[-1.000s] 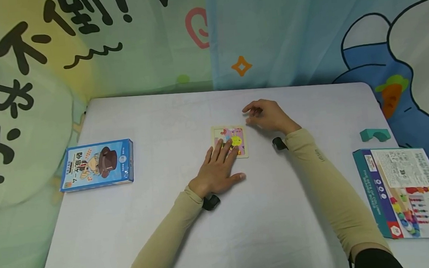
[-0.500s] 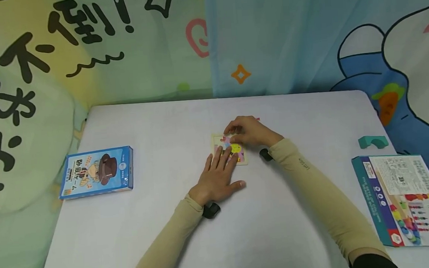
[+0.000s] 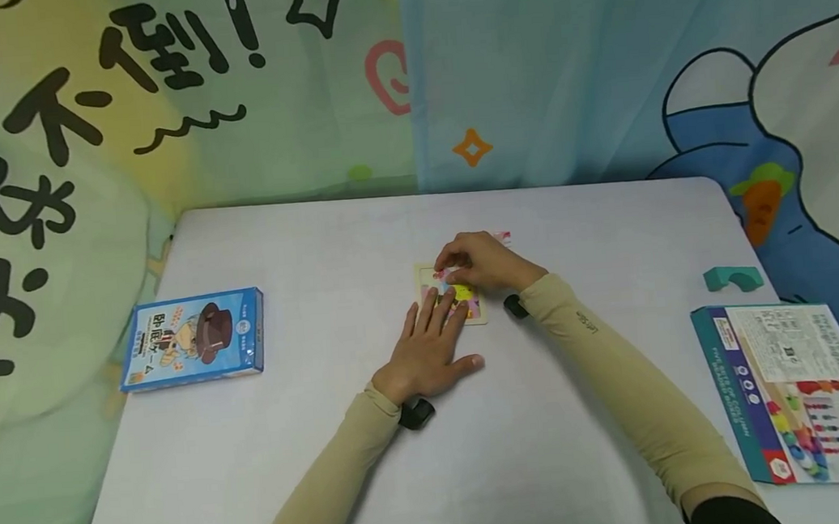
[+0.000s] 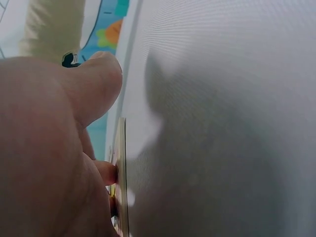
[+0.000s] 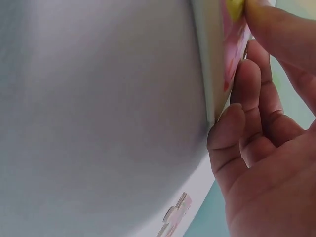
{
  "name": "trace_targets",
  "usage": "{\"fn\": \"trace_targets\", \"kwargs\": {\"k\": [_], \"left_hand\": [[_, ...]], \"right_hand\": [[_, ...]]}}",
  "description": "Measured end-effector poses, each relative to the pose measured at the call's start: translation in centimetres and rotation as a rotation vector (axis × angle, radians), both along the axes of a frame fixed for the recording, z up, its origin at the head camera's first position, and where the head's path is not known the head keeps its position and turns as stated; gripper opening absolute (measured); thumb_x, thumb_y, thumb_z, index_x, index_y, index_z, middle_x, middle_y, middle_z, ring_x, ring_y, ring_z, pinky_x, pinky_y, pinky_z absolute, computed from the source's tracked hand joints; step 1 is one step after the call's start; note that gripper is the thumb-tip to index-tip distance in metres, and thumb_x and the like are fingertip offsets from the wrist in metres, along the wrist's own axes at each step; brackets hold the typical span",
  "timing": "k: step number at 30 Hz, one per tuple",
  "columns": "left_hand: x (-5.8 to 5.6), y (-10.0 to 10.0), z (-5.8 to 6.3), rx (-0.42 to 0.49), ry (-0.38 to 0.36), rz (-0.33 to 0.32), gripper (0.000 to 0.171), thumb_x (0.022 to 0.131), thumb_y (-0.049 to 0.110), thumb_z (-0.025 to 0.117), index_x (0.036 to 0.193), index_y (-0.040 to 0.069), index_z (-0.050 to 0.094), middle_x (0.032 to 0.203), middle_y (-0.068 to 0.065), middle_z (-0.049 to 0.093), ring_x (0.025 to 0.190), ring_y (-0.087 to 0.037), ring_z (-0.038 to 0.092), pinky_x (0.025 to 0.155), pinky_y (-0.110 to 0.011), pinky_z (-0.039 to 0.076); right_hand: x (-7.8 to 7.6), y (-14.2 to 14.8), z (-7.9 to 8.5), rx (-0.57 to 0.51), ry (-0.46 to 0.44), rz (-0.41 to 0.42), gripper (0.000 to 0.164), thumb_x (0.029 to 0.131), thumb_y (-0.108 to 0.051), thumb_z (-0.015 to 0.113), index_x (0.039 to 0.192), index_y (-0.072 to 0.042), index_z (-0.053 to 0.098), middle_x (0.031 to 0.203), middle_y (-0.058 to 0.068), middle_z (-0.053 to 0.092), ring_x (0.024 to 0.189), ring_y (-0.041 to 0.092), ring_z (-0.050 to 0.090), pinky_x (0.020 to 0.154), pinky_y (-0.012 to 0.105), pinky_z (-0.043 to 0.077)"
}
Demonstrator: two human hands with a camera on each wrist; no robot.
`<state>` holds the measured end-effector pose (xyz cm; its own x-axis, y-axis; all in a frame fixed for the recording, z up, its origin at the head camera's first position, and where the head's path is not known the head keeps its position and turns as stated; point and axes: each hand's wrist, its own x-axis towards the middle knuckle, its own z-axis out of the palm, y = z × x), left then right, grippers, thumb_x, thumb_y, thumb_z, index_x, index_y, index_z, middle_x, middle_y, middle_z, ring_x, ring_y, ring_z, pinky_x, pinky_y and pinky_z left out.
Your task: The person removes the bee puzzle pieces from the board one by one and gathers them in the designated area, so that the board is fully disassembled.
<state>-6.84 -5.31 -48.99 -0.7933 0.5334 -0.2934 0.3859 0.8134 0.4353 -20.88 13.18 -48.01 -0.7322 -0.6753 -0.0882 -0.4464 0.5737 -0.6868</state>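
A small framed jigsaw puzzle [image 3: 474, 315] with a pink and yellow picture lies on the white table, partly covered by both hands. My left hand [image 3: 429, 359] rests flat over its lower left, fingers straight and thumb spread out. In the left wrist view, fingertips [image 4: 107, 173] touch the board. Curled over the puzzle's upper part is my right hand [image 3: 488, 259]. In the right wrist view, my right thumb [image 5: 276, 29] reaches the yellow part while other fingers bend at the far edge. Whether a piece is pinched there is hidden.
Loose pink puzzle pieces [image 3: 502, 237] lie just behind my right hand. A blue box [image 3: 191, 340] with a hat picture sits at the left. On the right are a green arch block [image 3: 733, 277] and a large toy box [image 3: 801, 393]. A printed curtain [image 3: 524, 84] hangs behind the table.
My right hand has moved left and toward me, from beside the puzzle onto its upper part, uncovering the loose pink pieces. The left hand stays put. The head view has tilted slightly upward.
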Motion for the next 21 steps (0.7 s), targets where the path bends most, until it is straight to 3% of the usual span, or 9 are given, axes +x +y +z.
{"fn": "trace_targets", "kwargs": {"k": [6, 21], "left_hand": [[0.03, 0.02, 0.17, 0.017, -0.011, 0.003, 0.086, 0.107, 0.061, 0.048, 0.171, 0.011, 0.018, 0.181, -0.009, -0.003, 0.166, -0.033, -0.013, 0.132, -0.060, 0.000], [-0.19, 0.13, -0.77, 0.049, -0.027, 0.013, 0.090, 0.106, 0.061, 0.051, 0.172, 0.012, 0.015, 0.181, -0.009, -0.005, 0.166, -0.032, -0.016, 0.132, -0.059, -0.004]], "right_hand": [[-0.05, -0.03, 0.05, -0.012, 0.009, 0.005, 0.022, 0.094, -0.007, 0.081, 0.115, -0.005, 0.078, 0.110, 0.013, 0.073, 0.106, 0.030, 0.070, 0.097, 0.047, 0.057], [-0.34, -0.20, 0.50, 0.059, -0.005, 0.049, 0.015, 0.097, -0.010, 0.078, 0.112, -0.013, 0.079, 0.104, 0.008, 0.068, 0.096, 0.023, 0.063, 0.092, 0.043, 0.054]]}}
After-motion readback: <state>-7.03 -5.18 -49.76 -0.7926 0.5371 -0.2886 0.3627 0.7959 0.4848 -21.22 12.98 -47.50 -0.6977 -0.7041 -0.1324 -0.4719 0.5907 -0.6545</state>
